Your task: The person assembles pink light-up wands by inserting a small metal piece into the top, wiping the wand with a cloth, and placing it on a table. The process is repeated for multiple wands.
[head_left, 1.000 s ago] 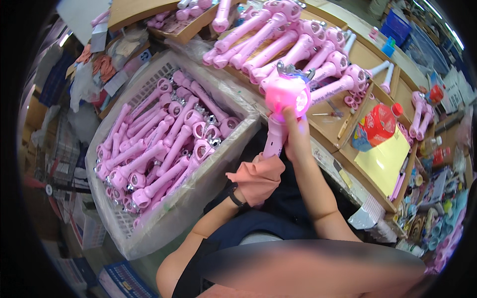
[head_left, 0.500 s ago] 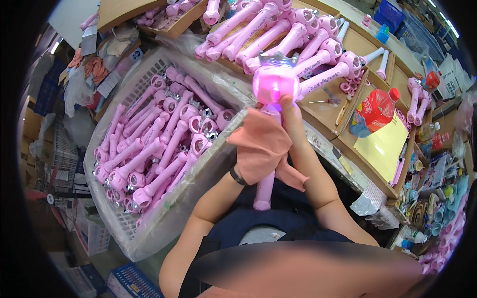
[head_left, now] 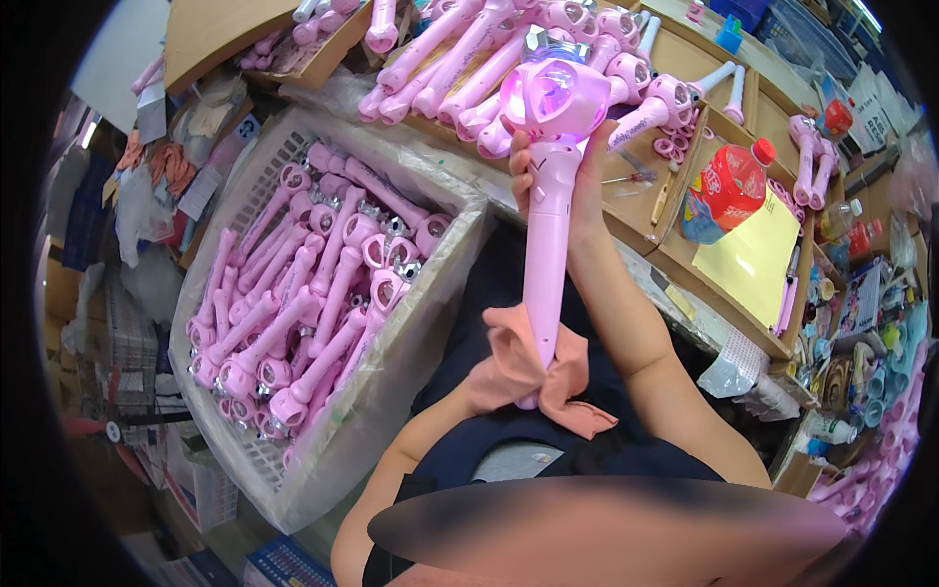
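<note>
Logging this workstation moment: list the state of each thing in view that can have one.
pink wand: upright, head lit, held.
right hand: shut on wand's neck.
left hand: hidden under cloth.
pink cloth: wrapped round wand's base.
white basket: filled with wands.
red bottle: capped, lying down.
</note>
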A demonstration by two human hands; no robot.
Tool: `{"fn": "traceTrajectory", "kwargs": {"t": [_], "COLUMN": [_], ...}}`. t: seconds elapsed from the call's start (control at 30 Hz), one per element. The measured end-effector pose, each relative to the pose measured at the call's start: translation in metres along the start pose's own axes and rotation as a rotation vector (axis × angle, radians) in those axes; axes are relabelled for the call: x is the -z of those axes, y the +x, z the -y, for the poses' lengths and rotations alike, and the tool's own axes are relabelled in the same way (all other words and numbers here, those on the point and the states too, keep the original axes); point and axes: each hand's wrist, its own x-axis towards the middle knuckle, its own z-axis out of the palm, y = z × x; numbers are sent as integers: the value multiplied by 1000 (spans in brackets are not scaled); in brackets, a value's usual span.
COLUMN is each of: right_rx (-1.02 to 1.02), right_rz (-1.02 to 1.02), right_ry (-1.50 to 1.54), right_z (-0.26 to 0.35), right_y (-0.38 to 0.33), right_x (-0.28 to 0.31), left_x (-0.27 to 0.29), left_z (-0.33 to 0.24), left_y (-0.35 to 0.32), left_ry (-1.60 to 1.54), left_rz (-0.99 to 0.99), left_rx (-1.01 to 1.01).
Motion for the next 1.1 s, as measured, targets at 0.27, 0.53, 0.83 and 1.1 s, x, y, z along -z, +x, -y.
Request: {"fn": "traceTrajectory", "kwargs": {"t": [0.27, 0.53, 0.83, 1.1], "right_rx": [207, -141, 126, 70], "right_rz": [-374, -122, -254, -169], "right_ry": [-722, -142, -554, -1609], "right_z": [-8, -5, -5, -18], "right_y": [-36, -27, -46, -84], "right_x": [16, 29, 18, 23], "left_x": [-1, 9, 22, 13], "left_z": [-9, -3, -7, 45], "left_y": [28, 15, 34, 62], "left_ry": [-467, -637, -525, -2053], "left_rz": [241, 239, 609, -8], "left_rx": [530, 314, 389, 239]}}
